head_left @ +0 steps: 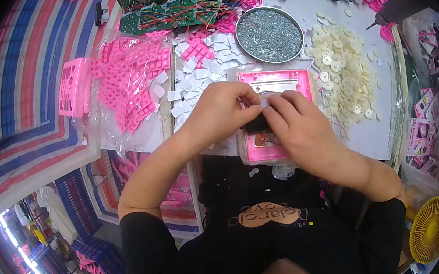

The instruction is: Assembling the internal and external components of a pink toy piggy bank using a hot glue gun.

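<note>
Fingertips (253, 95) of the left hand (220, 107) are drawn together in a close pinch, apparently on a small white piece (264, 101); the right hand (299, 124) meets it from the right with fingers bent inward, its thumb hidden, so whether it grips or only steadies cannot be told. The white piece sits between the hands, about equally near to both, just on the far side of a black part (256, 125) partly covered by the fingers. Beneath both hands lies a pink casing (264, 154) on the table (378, 141), its long axis running near to far, with a silvery plate (274, 85) showing at its far end; the hands cover its middle. White squares (199, 74) spread to the left, cream discs (347, 65) heap to the right, and a round dish (236, 29) of small metal pieces (269, 33) stands just beyond the casing. Farther left lie bagged pink keypads (129, 70) and wired green boards (160, 14).
</note>
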### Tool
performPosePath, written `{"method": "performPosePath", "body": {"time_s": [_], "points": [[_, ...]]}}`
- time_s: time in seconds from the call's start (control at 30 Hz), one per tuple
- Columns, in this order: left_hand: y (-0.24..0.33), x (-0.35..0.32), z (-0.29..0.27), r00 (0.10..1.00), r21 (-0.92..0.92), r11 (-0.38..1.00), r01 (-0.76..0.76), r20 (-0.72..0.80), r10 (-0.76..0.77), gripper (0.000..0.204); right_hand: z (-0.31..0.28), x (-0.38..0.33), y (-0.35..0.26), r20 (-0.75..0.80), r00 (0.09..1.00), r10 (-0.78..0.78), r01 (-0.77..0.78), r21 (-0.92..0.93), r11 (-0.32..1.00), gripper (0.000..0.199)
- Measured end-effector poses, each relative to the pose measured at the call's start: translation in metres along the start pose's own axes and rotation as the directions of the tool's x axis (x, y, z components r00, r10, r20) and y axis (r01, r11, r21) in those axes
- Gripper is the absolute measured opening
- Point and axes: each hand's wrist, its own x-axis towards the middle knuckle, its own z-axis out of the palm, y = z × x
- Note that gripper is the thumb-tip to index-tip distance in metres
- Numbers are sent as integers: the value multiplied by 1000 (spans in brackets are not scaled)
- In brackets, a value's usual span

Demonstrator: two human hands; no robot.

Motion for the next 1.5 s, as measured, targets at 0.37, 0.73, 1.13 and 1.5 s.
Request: {"method": "performPosePath", "body": {"time_s": [0.37, 0.73, 1.13, 1.5], "points": [[2, 23, -12, 937, 306, 901, -308, -69, 343, 20, -35, -1, 43, -49, 992, 115, -77, 491, 868, 58], [-16, 122, -8, 908, 811, 573, -120, -143, 393, 15, -66, 116, 209, -501, 675, 542, 259, 848, 462, 48], [-26, 137, -5, 825, 900, 397, -180, -82, 559, 31, -78, 135, 134, -284, 899, 334, 131, 901, 413, 37], [20, -8, 24, 758, 579, 671, -463, -134, 638, 17, -52, 16, 35, -357, 831, 427, 383, 923, 28, 32]]}}
